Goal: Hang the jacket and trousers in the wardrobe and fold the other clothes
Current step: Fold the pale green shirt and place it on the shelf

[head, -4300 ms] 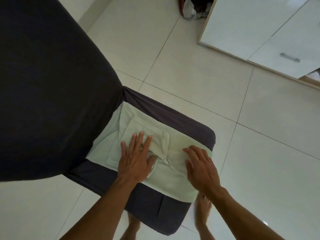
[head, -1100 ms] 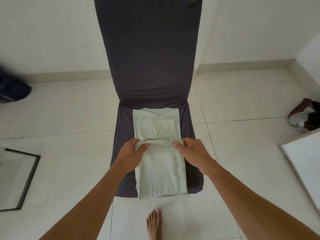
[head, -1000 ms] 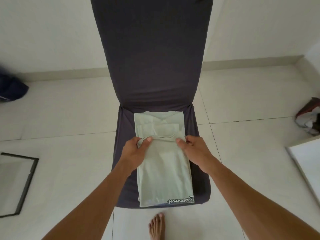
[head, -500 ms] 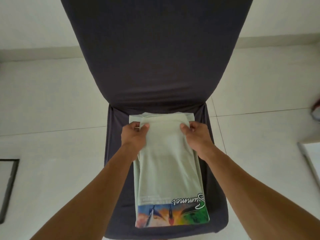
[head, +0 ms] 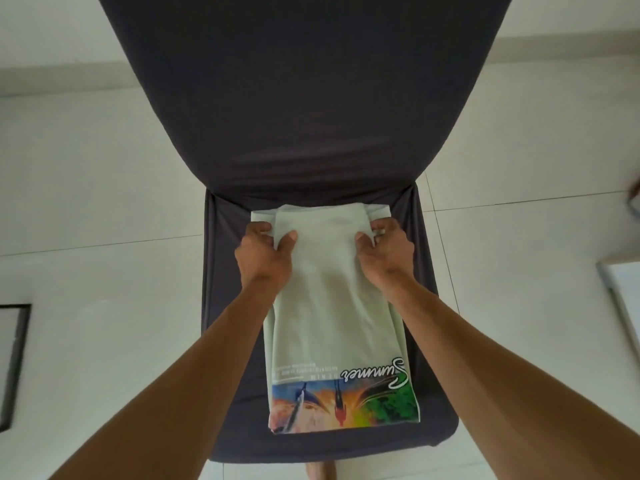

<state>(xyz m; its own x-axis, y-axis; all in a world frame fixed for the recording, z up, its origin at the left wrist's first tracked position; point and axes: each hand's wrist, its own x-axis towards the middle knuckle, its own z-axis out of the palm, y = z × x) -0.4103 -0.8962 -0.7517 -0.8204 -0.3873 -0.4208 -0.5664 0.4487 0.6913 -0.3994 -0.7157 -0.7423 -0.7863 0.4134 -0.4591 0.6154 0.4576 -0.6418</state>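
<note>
A pale green T-shirt (head: 332, 306) lies folded lengthwise on the seat of a dark-covered chair (head: 311, 98). Its near end shows a colourful print with the word "Summer". My left hand (head: 265, 252) pinches the folded-over top layer at its far left corner. My right hand (head: 386, 249) pinches the same layer at the far right corner. Both hands sit close to the chair back, with the lower layer of the shirt showing just beyond the fingers.
White tiled floor surrounds the chair. A dark-framed panel (head: 14, 362) lies on the floor at the left edge. A white board's corner (head: 623, 289) shows at the right edge. My toes (head: 320, 472) show below the seat's front edge.
My hands carried the shirt's edge from mid-seat toward the chair back, folding it over. The printed side came into view at the near end. The camera moved closer.
</note>
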